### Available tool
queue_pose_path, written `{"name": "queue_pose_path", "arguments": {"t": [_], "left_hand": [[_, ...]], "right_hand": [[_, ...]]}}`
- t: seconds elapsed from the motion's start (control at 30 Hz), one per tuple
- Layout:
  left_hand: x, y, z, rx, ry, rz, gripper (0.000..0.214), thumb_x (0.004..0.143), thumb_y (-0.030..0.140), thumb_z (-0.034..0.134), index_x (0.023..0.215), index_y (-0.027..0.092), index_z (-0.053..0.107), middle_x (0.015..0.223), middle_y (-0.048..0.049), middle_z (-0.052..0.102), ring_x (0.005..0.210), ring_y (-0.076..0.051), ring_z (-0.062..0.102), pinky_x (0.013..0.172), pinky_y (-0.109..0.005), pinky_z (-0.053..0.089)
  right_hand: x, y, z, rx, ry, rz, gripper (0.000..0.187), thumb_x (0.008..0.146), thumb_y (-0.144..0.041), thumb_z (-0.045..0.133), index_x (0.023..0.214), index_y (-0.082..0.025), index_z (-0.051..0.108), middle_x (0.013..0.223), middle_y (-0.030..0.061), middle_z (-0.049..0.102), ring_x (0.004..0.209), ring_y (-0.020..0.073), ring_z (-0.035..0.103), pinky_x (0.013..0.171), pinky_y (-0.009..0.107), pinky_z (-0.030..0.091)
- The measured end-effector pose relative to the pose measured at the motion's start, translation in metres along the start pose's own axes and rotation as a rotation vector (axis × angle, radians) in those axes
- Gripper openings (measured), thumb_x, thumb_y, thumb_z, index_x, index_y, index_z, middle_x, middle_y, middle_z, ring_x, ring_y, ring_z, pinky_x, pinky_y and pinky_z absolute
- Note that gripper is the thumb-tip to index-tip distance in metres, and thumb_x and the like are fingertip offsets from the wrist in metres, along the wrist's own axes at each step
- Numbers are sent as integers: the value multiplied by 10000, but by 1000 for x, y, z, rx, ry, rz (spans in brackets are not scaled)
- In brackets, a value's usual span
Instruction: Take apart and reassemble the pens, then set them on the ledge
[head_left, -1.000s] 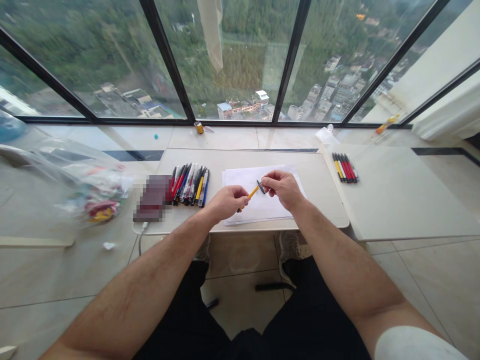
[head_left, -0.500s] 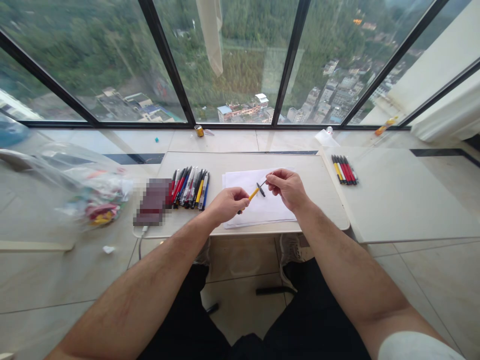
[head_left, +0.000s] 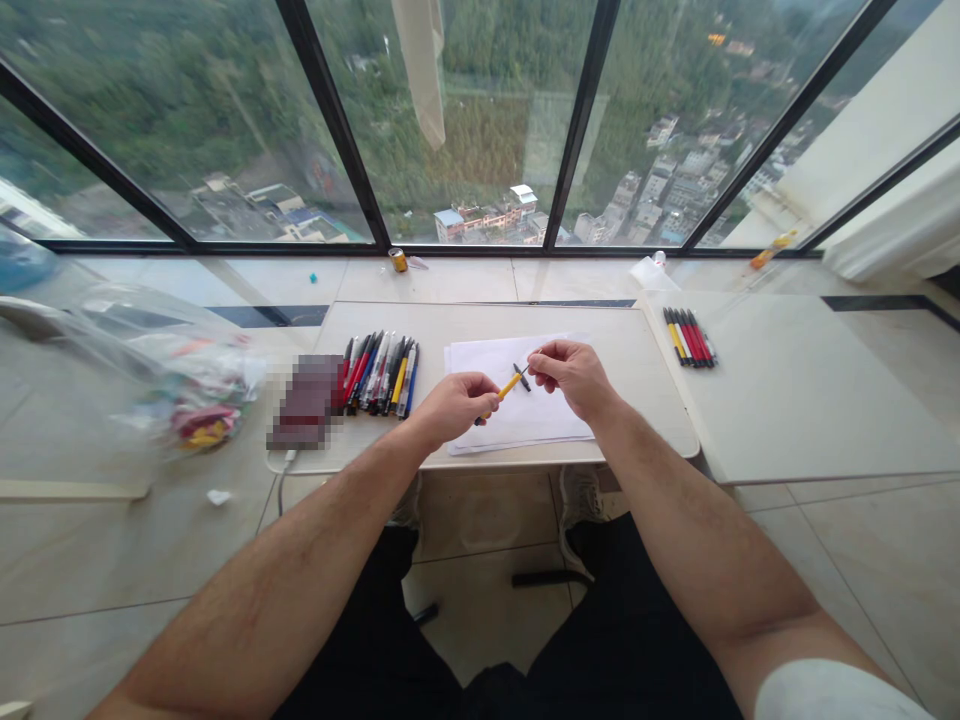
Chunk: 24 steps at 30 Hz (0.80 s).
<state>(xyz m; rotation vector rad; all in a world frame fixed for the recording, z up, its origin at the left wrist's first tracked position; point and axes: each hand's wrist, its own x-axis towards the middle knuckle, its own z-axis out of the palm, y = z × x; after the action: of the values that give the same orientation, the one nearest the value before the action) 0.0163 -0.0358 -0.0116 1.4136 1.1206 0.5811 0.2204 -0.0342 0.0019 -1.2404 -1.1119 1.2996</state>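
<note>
My left hand point(head_left: 463, 405) is closed around a yellow pen barrel point(head_left: 510, 385), which points up and to the right over the paper. Between its fingertips, my right hand point(head_left: 571, 375) pinches a thin dark pen refill point(head_left: 525, 370). The refill's lower end meets the barrel's open tip; how far it reaches inside is hidden. Beneath them, a small black pen part point(head_left: 526, 385) lies on the white paper sheets point(head_left: 476, 358). To the left of the paper is a row of several mixed pens point(head_left: 382, 375) in red, blue, black, yellow and clear.
The low table point(head_left: 630, 330) carries the paper and pens. A blurred-out dark object point(head_left: 304, 400) with a cable lies at its left end. Several red, yellow and white pens point(head_left: 688, 338) rest on the right-hand board point(head_left: 810, 400). A plastic bag point(head_left: 202, 380) stands left, a can point(head_left: 398, 260) by the window.
My right hand has moved slightly left and down toward the yellow barrel, and less of the refill shows between hand and barrel. My left hand stays nearly still.
</note>
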Motion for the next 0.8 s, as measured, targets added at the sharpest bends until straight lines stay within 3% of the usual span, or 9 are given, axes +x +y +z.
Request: {"name": "queue_pose_path", "arguments": {"t": [0.4, 0.8], "left_hand": [[-2, 4, 0, -58, 15, -6, 138, 713, 276, 660, 739, 155, 600, 618, -9, 617, 542, -106, 541, 528, -246, 435], [-1, 0, -3, 105, 86, 22, 130, 707, 282, 651, 747, 163, 617, 609, -1, 601, 549, -116, 543, 515, -239, 422]], "right_hand": [[-3, 2, 10, 70, 48, -32, 248, 653, -361, 793, 699, -160, 655, 647, 31, 672, 514, 103, 552, 416, 216, 398], [-2, 1, 6, -26, -38, 1, 242, 658, -353, 776, 685, -142, 660, 593, 12, 645, 459, 80, 505, 416, 210, 390]]}}
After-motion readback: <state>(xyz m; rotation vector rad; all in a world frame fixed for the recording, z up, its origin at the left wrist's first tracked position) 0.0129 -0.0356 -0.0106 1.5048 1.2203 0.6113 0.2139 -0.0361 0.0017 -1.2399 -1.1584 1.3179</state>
